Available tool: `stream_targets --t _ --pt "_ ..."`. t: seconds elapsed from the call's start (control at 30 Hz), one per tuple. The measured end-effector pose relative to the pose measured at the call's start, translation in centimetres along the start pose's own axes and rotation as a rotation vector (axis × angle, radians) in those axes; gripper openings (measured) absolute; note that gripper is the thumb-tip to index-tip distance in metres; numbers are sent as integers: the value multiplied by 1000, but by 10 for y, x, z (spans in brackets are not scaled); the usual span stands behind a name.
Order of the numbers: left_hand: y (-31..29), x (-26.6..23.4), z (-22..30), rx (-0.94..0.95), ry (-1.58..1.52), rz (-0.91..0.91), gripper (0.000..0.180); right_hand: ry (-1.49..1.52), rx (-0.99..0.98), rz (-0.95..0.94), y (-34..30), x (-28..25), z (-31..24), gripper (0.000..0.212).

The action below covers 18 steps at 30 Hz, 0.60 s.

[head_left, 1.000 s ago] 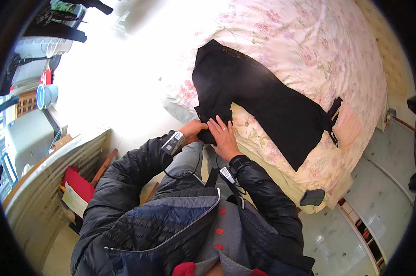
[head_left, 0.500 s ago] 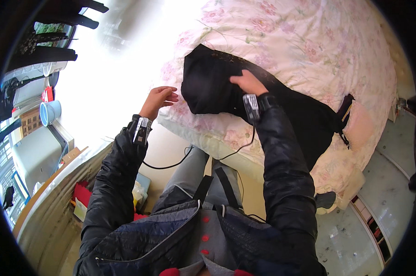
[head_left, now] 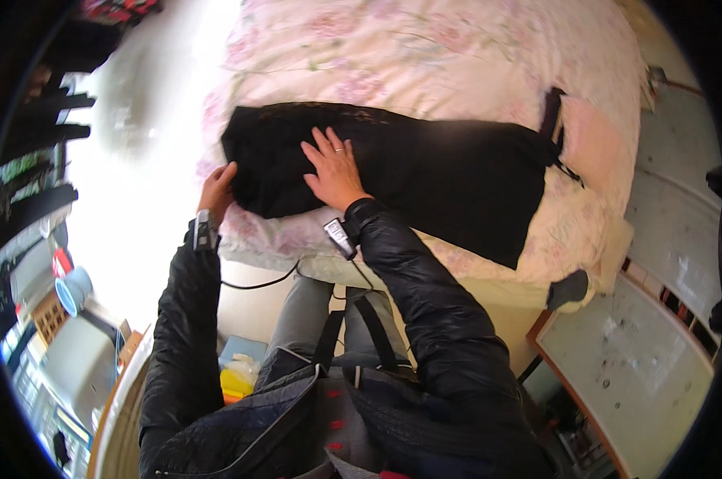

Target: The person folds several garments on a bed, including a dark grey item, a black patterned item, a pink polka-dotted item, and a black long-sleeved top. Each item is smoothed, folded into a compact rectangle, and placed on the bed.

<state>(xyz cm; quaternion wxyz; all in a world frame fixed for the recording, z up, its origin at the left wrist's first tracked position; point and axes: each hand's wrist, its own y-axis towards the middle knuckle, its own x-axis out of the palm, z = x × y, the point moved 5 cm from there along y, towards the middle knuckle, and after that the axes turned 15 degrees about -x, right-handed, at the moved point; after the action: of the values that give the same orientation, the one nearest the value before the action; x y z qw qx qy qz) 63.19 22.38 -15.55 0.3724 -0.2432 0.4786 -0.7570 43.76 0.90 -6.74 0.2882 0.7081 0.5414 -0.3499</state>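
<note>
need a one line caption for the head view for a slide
Right hand pressed flat on a black garment spread over a floral bedspread, left hand at the garment's near end.

A black dress [head_left: 425, 172] is lying flat on its side across the bed, stretching from left to right. Its wide end is sitting near the bed's left edge, a bit folded. Thin black straps are hanging out at its narrow right end.
</note>
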Motion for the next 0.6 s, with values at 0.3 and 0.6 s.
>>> stream_targets --t 0.3,0.6 --pt "3 -15 -1 -17 51 -5 45 -383 544 559 -221 -120 116 52" --pt "18 -27 -12 148 243 168 54 -132 1310 621 -460 -167 285 82"
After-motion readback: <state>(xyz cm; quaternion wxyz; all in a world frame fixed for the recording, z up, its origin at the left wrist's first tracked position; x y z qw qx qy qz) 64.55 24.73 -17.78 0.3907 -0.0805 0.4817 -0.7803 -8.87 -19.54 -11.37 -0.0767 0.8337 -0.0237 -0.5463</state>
